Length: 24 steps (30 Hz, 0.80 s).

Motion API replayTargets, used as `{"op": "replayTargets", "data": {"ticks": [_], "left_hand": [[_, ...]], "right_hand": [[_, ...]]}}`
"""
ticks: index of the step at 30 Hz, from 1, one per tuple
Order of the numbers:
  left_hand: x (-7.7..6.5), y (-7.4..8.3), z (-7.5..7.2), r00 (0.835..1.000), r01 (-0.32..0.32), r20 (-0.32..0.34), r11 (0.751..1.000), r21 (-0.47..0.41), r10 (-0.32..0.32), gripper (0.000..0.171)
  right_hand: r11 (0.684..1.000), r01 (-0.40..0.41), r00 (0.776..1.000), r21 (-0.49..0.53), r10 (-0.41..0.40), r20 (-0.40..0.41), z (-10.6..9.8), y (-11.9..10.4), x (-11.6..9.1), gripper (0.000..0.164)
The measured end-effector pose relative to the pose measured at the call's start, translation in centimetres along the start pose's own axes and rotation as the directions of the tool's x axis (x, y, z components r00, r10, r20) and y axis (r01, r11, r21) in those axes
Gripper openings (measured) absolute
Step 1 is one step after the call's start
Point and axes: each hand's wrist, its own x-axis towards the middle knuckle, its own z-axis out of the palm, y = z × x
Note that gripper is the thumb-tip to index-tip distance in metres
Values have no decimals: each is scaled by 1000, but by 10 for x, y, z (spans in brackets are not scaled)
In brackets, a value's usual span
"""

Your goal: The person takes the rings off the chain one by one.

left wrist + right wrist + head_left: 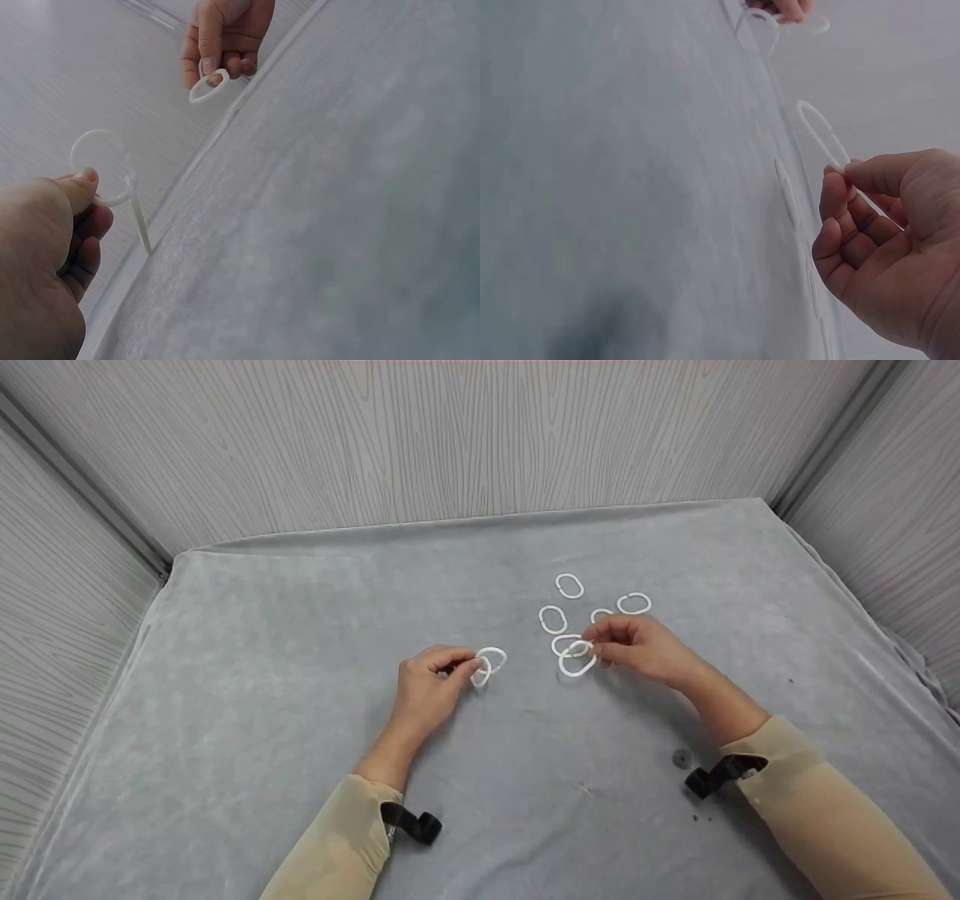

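Observation:
In the head view my left hand (431, 688) pinches a pair of white oval plastic links between thumb and index finger. One link (492, 649) is threaded through the other; in the left wrist view the lower link (140, 225) hangs from the pinched link (103, 131). To the right, my right hand (645, 649) pinches a single white link (576, 675) by its edge, above the cloth. The right wrist view shows this link (823, 144) tilted, pointing away from the thumb. The two hands are apart.
Several loose white links lie on the grey cloth beyond my right hand, among them a left link (565, 622), a far link (568, 575) and a right link (649, 604). Another link (554, 645) lies behind the held one. A wood-patterned panel (465, 442) stands behind the table.

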Motion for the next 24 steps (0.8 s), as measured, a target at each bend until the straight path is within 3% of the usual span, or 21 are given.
{"op": "replayTargets", "data": {"ticks": [12,24], "left_hand": [[1,1,0,1000,11,5,1000,3,-11,7],[-1,1,1,1000,29,6,1000,-11,-29,6]], "right_hand": [[996,-74,997,-57,74,-10,-23,12,-14,18],[991,-104,995,-88,104,-11,-28,18,-15,18]]}}
